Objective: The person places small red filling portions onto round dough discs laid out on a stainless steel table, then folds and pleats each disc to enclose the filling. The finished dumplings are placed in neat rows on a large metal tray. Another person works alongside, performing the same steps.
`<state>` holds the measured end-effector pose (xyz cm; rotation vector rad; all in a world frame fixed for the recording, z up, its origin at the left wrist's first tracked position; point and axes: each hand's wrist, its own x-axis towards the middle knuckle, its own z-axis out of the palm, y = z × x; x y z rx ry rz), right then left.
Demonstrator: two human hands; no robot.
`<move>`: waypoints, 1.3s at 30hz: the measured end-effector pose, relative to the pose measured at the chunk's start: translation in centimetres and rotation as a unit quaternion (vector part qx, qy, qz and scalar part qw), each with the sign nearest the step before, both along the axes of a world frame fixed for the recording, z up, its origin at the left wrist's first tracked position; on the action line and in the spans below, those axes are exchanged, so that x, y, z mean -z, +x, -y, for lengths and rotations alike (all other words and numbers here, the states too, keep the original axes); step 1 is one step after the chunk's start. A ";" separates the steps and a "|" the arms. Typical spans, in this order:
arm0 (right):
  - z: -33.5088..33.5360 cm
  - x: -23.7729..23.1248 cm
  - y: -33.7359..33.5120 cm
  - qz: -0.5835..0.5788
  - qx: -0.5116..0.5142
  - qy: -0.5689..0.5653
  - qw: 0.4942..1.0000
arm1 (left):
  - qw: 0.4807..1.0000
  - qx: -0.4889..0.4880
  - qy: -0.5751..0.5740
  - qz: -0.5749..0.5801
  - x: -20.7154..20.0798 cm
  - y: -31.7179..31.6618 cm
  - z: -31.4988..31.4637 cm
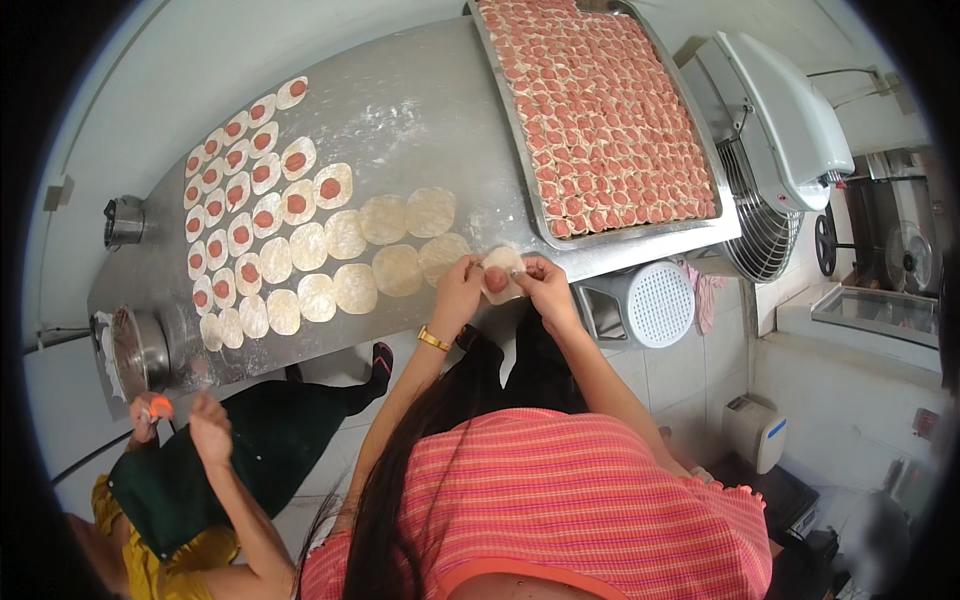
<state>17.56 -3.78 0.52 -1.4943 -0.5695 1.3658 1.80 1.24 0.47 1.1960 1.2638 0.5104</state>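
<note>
My left hand (pixel 459 290) and my right hand (pixel 549 291) pinch opposite edges of a round dough wrapper (pixel 502 262) held just off the table's near edge. A ball of pink meat filling (pixel 496 280) sits in the middle of the wrapper. To the left of my hands, plain dough wrappers (pixel 397 270) lie in rows on the floured steel table (pixel 365 60). Farther left, more wrappers (pixel 333 186) carry dabs of the same pink filling. A large tray (pixel 539 215) beyond my right hand is packed with rows of filled, open-topped dumplings (pixel 610 120).
At the lower left, another person in a dark green apron (pixel 265 440) holds something orange (pixel 161 407) beside a metal bowl (pixel 148 345). A white stool (pixel 660 304) stands right of my hands. A large mixer with a wire guard (pixel 785 130) is behind it.
</note>
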 end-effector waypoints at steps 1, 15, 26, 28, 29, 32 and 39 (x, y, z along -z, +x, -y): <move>0.1 0.3 0.3 -0.031 0.006 -0.009 0.999 | 0.995 -0.049 -0.053 0.070 -1.1 0.3 0.3; 1.0 0.5 1.5 0.008 -0.070 0.064 0.995 | 0.974 -0.073 -0.068 0.206 -0.1 -0.2 2.0; 1.2 -1.2 1.2 0.024 -0.039 0.088 0.995 | 0.939 -0.115 -0.052 0.319 -2.9 0.5 3.2; 0.8 -0.7 1.7 0.076 -0.066 0.077 0.992 | 0.946 -0.084 -0.041 0.311 -2.4 -0.1 3.0; 0.6 -0.8 1.9 0.088 -0.086 0.063 0.990 | 0.948 -0.069 -0.037 0.308 -1.9 -0.3 2.8; 0.4 -2.0 1.8 0.106 -0.118 0.094 0.983 | 0.979 -0.053 -0.077 0.184 -0.3 -0.7 2.2; -0.1 -1.1 1.5 0.288 -0.175 0.184 0.923 | 0.983 -0.003 0.172 0.064 0.7 -0.1 2.6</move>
